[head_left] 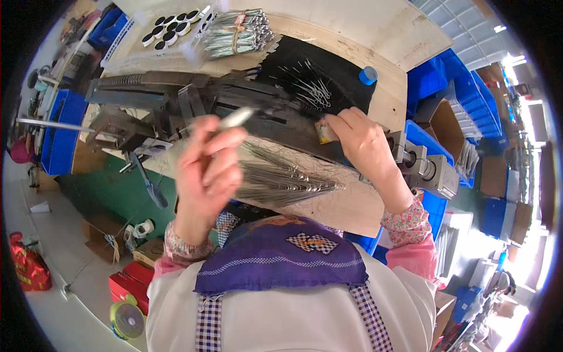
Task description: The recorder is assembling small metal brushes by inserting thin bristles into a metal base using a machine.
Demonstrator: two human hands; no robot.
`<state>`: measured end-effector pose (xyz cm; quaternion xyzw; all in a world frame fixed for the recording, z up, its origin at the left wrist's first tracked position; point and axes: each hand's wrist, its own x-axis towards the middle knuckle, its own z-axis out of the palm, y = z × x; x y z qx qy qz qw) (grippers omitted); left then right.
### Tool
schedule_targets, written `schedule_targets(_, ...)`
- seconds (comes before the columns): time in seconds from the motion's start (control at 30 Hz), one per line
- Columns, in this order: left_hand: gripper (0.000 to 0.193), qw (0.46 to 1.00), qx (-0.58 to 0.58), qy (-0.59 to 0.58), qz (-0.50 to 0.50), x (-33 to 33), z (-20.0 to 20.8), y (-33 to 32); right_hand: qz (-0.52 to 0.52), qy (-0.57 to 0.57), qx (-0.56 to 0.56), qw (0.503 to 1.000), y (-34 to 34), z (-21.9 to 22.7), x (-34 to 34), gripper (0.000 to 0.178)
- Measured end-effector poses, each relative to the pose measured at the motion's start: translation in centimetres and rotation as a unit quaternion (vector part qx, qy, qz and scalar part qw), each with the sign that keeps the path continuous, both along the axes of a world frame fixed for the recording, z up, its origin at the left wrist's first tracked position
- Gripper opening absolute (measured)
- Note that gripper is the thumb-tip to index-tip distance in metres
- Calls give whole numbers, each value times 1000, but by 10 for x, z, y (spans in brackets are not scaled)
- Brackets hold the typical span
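My left hand (210, 167) is raised over the bench and smeared by motion. Its fingers are curled round a slim white pen-like tool (237, 118), whose dark tip points right, over the long dark metal machine (234, 97). On the right, my right hand (362, 141) grips a small yellow and white tin or box (324, 132) at the machine's near right edge. Thin metal wires (275, 179) lie fanned out on the wood between my forearms. Beyond the right hand, several looped metal pins (314, 91) are scattered on a black cloth (281, 61).
A blue round cap (368, 75) stands on the cloth's right side. Tied wire bundles (237, 34) and a tray (126, 53) of black-topped white rolls or jars sit at the back left. A grey motor-like unit (425, 167) is right of my right wrist. Blue bins (425, 79) flank the bench.
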<state>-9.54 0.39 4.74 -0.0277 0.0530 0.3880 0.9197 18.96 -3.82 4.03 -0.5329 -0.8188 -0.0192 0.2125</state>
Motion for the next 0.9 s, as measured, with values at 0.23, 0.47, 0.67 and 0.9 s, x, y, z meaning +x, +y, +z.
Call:
schedule_targets(0.23,25,642,536,536,-112,5,-4,-21,-97,-9,-33,995,42,4,-2,17)
schedule_targets(0.47,24,611,553,519,-227,139,-66,44,17,100,-72,992,32,22,25,14)
schedule_targets(0.67,8,75,776,624,54,108,-19,41,58,33,7,998,28,-5,7,11)
schedule_targets(0.9,23,-26,738,547,394,63,-5,55,62,257,-9,964,46,-12,-16,14)
